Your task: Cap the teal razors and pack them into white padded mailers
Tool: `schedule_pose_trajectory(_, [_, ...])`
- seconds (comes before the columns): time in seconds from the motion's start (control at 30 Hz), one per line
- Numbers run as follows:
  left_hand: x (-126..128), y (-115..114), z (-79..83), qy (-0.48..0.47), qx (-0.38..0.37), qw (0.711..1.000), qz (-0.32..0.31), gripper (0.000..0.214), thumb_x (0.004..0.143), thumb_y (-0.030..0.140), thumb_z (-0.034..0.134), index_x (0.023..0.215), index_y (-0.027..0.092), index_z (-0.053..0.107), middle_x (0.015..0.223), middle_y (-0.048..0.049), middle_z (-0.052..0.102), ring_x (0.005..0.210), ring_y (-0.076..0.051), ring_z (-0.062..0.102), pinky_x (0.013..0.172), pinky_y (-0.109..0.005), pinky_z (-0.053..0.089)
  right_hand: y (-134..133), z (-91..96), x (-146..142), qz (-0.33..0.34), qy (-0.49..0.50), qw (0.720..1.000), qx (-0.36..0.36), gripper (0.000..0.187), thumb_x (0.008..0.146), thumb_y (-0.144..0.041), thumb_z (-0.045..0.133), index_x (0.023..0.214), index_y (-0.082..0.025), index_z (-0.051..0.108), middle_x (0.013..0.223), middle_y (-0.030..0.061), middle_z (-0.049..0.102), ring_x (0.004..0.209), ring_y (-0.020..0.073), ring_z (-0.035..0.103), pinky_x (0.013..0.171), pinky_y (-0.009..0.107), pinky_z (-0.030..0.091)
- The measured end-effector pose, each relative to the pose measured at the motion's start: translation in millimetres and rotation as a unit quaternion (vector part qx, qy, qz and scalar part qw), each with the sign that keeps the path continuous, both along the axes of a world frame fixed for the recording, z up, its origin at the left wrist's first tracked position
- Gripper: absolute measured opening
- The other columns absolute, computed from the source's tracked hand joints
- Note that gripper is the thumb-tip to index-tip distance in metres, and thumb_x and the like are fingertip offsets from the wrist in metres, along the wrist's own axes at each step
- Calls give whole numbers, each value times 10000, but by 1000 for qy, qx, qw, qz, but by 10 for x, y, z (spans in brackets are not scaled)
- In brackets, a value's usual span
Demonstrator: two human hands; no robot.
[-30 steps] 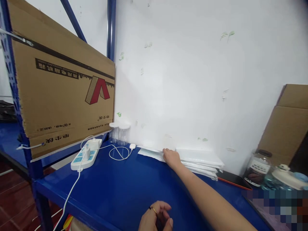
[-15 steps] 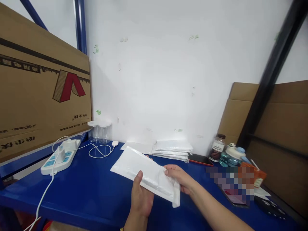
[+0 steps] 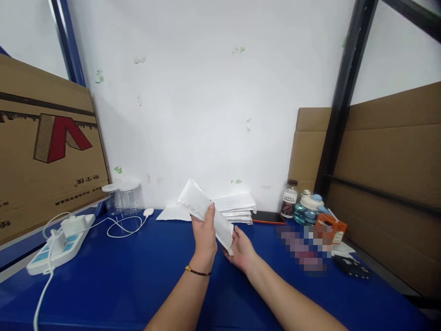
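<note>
A white padded mailer point(image 3: 195, 199) is held up above the blue shelf top point(image 3: 138, 276), tilted with its far end raised. My left hand point(image 3: 204, 235) grips it around the middle, thumb on top. My right hand point(image 3: 241, 248) holds its lower end from underneath, fingers curled round the edge. A stack of the same white mailers point(image 3: 236, 208) lies against the wall just behind the hands.
A white power strip point(image 3: 58, 243) with a plugged charger and cable lies at the left, beside two clear jars point(image 3: 122, 198). A phone point(image 3: 268, 217), a dark bottle point(image 3: 289, 198), a blue jar point(image 3: 307, 210) and an orange box point(image 3: 330, 229) stand at the right. Cardboard boxes flank both sides.
My right hand took a mailer from the stack and both hands brought it nearer. It has since been tipped from lying flat to standing steeply on end. The view swung to the right.
</note>
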State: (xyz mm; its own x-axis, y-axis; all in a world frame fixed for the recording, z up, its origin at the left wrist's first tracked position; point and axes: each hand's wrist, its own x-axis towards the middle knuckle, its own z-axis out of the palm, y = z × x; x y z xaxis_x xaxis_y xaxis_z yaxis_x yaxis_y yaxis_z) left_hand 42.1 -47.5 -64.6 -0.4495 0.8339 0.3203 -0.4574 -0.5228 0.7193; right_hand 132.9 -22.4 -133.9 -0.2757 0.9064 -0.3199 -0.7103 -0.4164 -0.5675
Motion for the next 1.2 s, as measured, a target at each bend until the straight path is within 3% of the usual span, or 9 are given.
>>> schedule_pose_trajectory(0.17, [127,84,120,58,32,998,23,488,740,367,653,1169,198,495,1065,-69,619,961,-170,598,843,-295,471,56,-42,55,-40,-41,997,-44,243,874,-396,439,824,-190,558,518,-17,587,414,114,552,382,179,375])
schedule_pose_trajectory(0.3, [71,92,261,42,58,997,27,479,728,349,660,1154,197,502,1024,-59,624,913,-155,603,825,-284,476,59,-30,75,-50,-116,992,8,260,835,-383,518,679,-178,478,418,-39,478,297,72,404,290,134,165])
schedule_pose_trajectory(0.47, [-110,92,297,-36,38,998,31,425,714,314,657,1100,192,528,949,-48,631,853,-154,613,815,-311,493,143,-91,125,-103,-246,961,79,321,814,-394,531,602,-199,389,376,-59,391,278,76,360,285,160,149])
schedule_pose_trajectory(0.53, [-229,110,280,-80,21,995,49,378,721,293,630,1072,189,534,923,-39,625,829,-149,613,822,-326,496,202,-141,169,-144,-344,921,108,324,812,-417,512,598,-208,387,388,-57,391,297,87,373,291,182,209])
schedule_pose_trajectory(0.63, [-449,160,228,-128,-3,989,68,312,744,284,567,1036,178,538,907,-27,606,814,-133,606,852,-330,490,301,-206,292,-201,-493,833,151,343,823,-458,443,589,-207,433,410,-31,432,353,115,422,333,215,301])
schedule_pose_trajectory(0.9, [-924,310,-89,-119,-14,981,154,349,739,284,526,1069,174,504,945,-22,589,864,-139,603,883,-333,482,460,-262,714,-251,-675,666,194,422,808,-417,426,449,-197,458,483,42,523,541,173,492,505,250,302])
schedule_pose_trajectory(1.03, [-1088,289,-175,-156,-46,979,123,394,759,358,437,1092,162,517,954,-43,617,909,-187,615,884,-364,485,418,-307,658,-223,-722,620,212,401,836,-406,421,513,-193,528,549,58,577,570,180,514,532,254,283])
schedule_pose_trajectory(1.2, [-1270,264,-320,-232,-100,968,3,456,760,306,369,1147,140,542,986,-87,659,983,-269,605,901,-466,458,388,-340,579,-185,-757,590,211,368,845,-430,446,595,-197,584,617,61,617,600,179,537,534,246,264])
